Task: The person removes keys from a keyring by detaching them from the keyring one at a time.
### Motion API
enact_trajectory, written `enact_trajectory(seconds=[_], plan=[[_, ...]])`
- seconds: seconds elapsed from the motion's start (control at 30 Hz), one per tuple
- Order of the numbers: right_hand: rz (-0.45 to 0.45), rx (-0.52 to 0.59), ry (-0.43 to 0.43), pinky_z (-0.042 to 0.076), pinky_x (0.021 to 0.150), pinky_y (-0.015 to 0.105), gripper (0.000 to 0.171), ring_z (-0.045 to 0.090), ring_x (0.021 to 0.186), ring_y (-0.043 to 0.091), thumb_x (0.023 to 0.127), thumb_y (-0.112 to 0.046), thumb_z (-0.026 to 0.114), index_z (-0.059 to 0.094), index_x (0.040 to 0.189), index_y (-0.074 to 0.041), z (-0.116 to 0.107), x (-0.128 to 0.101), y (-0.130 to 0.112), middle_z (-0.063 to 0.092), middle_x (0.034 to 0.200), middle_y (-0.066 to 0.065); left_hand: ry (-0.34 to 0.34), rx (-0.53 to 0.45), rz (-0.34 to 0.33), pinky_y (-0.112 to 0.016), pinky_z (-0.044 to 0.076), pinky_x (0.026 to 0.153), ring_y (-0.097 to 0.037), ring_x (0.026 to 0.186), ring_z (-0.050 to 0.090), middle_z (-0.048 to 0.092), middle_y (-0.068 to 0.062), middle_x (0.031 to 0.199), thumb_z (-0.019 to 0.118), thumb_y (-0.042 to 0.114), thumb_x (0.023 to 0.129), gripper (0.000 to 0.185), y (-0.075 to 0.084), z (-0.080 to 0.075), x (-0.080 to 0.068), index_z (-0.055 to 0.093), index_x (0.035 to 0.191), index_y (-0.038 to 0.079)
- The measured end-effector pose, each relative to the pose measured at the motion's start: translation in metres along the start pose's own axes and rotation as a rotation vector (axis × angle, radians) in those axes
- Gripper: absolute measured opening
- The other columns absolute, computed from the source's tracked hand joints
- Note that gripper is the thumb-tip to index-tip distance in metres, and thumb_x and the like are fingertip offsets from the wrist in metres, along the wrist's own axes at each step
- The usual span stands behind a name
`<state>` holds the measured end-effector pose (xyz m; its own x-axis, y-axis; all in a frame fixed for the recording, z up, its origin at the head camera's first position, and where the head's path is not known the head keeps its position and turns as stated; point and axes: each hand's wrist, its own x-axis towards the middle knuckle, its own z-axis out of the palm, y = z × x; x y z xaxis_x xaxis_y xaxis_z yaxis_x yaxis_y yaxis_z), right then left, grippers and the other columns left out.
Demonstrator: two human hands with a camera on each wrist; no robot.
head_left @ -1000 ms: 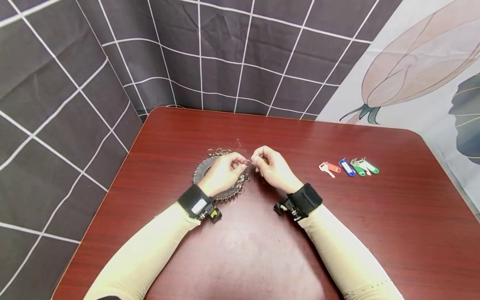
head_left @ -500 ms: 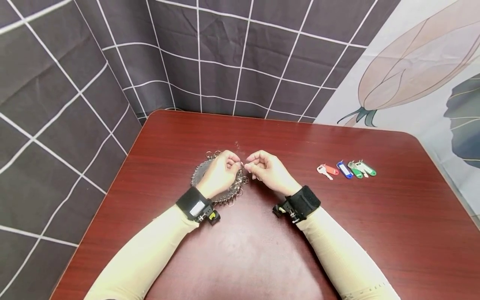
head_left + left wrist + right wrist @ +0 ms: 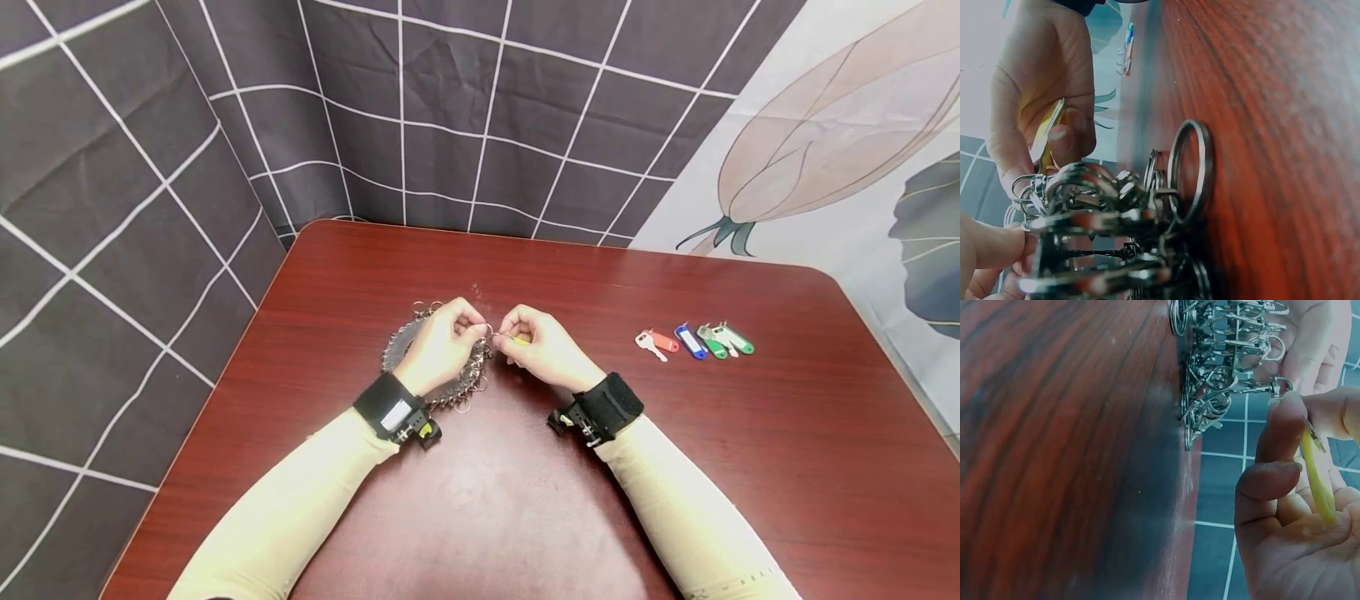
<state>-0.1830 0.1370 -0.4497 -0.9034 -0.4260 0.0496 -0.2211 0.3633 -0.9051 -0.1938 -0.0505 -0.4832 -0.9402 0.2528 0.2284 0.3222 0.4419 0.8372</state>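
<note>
- Grid-patterned dark cloth (image 3: pixel 465 108) hangs behind a red-brown table (image 3: pixel 525 500); a pale floral print (image 3: pixel 840 117) fills the right of the backdrop.
- A small ring (image 3: pixel 491 332) sits between the two hands, just above the table near its far middle; the left wrist view shows it as a thin loop (image 3: pixel 1024 186) at the fingertips.
- The left hand (image 3: pixel 444 346) has its fingers curled, thumb and forefinger pinching the ring from the left.
- The right hand (image 3: pixel 542 348) is also curled, its fingertips meeting the ring from the right; it grips a yellow tag (image 3: pixel 521 340), seen in the right wrist view as a thin strip (image 3: pixel 1319 481) running between the forefinger and the palm.
- Whether the tag's metal tip has passed onto the ring cannot be told.
- Under and behind the left hand lies a pile of rings (image 3: pixel 420 333), a round heap of linked silver loops resting on the table; the right wrist view shows them tangled together (image 3: pixel 1222 356) right beside the fingers.
- Black wrist straps (image 3: pixel 603 404) sit on both cream sleeves.
- Well apart on the right, a row of keys with tags (image 3: pixel 693 340) lies flat: red, blue and two green, close together.
</note>
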Motion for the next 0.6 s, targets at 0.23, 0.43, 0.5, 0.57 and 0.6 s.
enact_trajectory(seconds=[0.23,0.43,0.5,0.57,0.6], plan=[[0.009,0.052,0.057,0.046,0.047,0.033,0.013,0.052,0.059,0.046,0.091,-0.002,0.062,0.054,0.1,0.004,-0.003,0.004,-0.001,0.059,0.077,0.028,-0.076,0.036,0.019,-0.029,0.049,0.075,-0.016,0.081,0.06,0.062,-0.003,0.089,0.059,0.008,0.095,0.008,0.002,0.0,0.003,0.06,0.103,0.007],[0.003,0.049,0.111,0.049,0.047,0.04,0.022,0.053,0.062,0.052,0.092,-0.004,0.062,0.057,0.11,0.009,-0.005,0.006,-0.002,0.06,0.085,0.032,-0.135,0.08,-0.008,-0.027,0.05,0.073,-0.012,0.077,0.061,0.064,0.001,0.086,0.063,0.013,0.093,0.012,0.001,0.0,0.004,0.066,0.103,0.008],[-0.002,0.023,0.126,0.047,0.047,0.032,0.021,0.054,0.065,0.052,0.092,-0.004,0.062,0.059,0.109,0.008,-0.004,0.006,0.003,0.06,0.083,0.029,-0.152,0.087,-0.018,-0.027,0.05,0.071,-0.011,0.076,0.061,0.064,0.002,0.083,0.065,0.016,0.091,0.01,0.0,0.001,0.003,0.068,0.1,0.01],[-0.009,0.017,0.137,0.043,0.048,0.025,0.018,0.055,0.067,0.048,0.092,-0.005,0.063,0.06,0.106,0.006,-0.003,0.008,0.013,0.062,0.082,0.024,-0.162,0.085,-0.027,-0.027,0.051,0.07,-0.01,0.075,0.061,0.064,0.003,0.082,0.066,0.017,0.091,0.009,-0.001,0.003,0.002,0.067,0.097,0.011],[-0.01,0.019,0.139,0.042,0.048,0.024,0.017,0.055,0.067,0.047,0.092,-0.005,0.064,0.06,0.105,0.004,-0.003,0.009,0.018,0.062,0.082,0.021,-0.162,0.082,-0.03,-0.027,0.051,0.07,-0.01,0.075,0.061,0.064,0.002,0.081,0.067,0.017,0.09,0.008,-0.002,0.003,0.002,0.067,0.096,0.011]])
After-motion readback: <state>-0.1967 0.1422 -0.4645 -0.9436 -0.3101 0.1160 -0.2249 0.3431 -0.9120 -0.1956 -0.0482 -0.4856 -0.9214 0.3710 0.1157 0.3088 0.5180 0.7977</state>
